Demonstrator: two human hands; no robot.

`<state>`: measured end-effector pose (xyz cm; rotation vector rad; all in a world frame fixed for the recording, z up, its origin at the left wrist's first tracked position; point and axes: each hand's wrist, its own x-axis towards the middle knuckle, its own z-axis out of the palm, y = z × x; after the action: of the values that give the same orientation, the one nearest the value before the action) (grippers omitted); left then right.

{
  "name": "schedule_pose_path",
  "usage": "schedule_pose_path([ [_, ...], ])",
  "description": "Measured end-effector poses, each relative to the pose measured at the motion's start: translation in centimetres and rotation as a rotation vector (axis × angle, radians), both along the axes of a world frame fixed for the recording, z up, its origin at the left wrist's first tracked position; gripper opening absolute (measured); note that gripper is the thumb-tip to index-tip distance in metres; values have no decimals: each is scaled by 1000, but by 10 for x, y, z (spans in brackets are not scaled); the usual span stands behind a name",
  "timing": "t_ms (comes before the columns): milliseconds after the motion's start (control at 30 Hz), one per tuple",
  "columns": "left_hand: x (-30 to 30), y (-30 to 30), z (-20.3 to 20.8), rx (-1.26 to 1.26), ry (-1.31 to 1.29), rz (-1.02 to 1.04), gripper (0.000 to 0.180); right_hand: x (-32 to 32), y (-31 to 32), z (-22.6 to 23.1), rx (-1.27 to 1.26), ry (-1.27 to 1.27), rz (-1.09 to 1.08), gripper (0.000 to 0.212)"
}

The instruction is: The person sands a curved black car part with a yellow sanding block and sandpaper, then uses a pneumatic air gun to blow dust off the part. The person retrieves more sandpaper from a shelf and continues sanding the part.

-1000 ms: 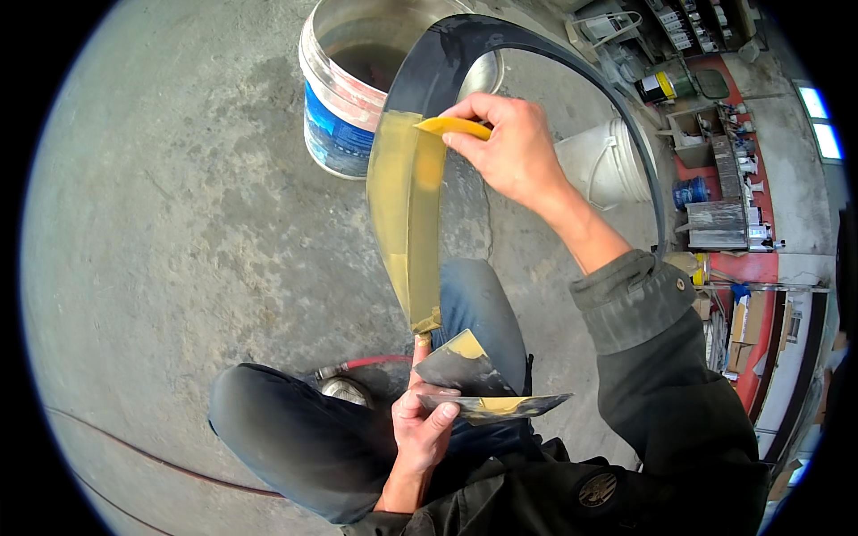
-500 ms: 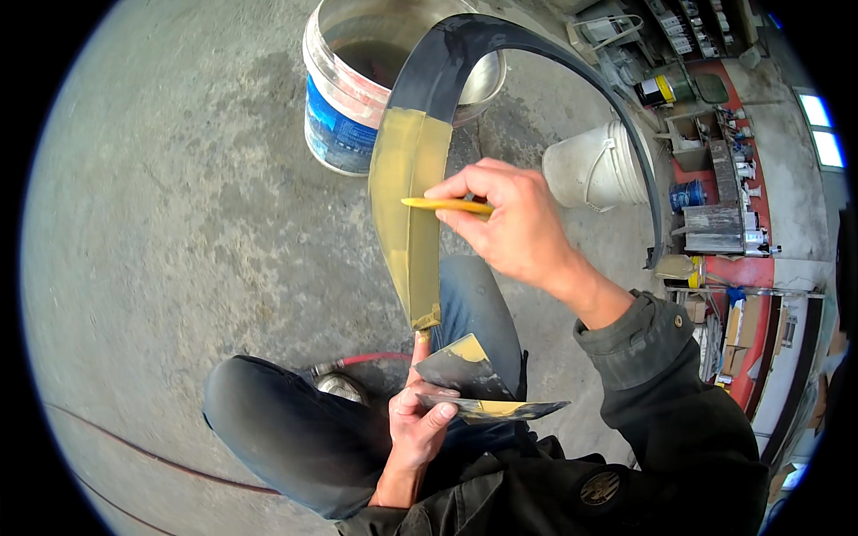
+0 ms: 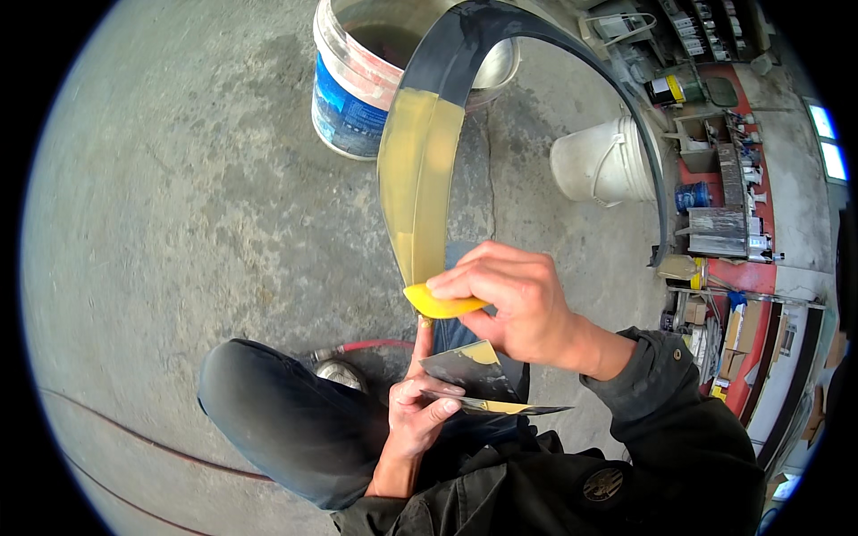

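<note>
While left hand (image 3: 420,418) pinches dark plates (image 3: 469,371), right hand (image 3: 518,299) pinches yellow spreader (image 3: 438,305) at lower edge of curved panel (image 3: 422,179)!

Concrete floor (image 3: 223,250): grey, blotchy with darker stains, crack running along it. Big open bucket (image 3: 347,107) up top, blue label on the lower wall, pinkish smears above, murky dark contents (image 3: 380,40). White bucket (image 3: 576,165) right of it, well apart, wire handle (image 3: 593,174) hanging down its side. Short run of red hose (image 3: 380,343) on the floor, metal fitting (image 3: 322,355) at its left end. Darker hose (image 3: 152,438) crosses lower left. Right edge, bent by the lens: cluttered shelves, yellow-and-black can (image 3: 662,90), blue tub (image 3: 692,196), cardboard boxes (image 3: 738,329), pale wall (image 3: 797,161) with red band, bright window (image 3: 833,161).
</note>
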<state>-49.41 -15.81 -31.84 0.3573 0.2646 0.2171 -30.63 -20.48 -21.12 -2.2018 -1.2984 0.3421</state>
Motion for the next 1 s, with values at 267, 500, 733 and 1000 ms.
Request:
schedule_pose_path([
  [267,0,2,1,-11,20,-15,15,-14,-9,0,32,34,21,34],
  [500,2,2,0,64,-10,-35,15,-15,-14,7,73,146,-38,25],
  [733,-6,-2,1,91,55,24,13,-4,-42,17,278,663,-521,17],
  [1000,-40,34,40,140,352,241,16,-3,-68,20,584,1050,-738,22],
])
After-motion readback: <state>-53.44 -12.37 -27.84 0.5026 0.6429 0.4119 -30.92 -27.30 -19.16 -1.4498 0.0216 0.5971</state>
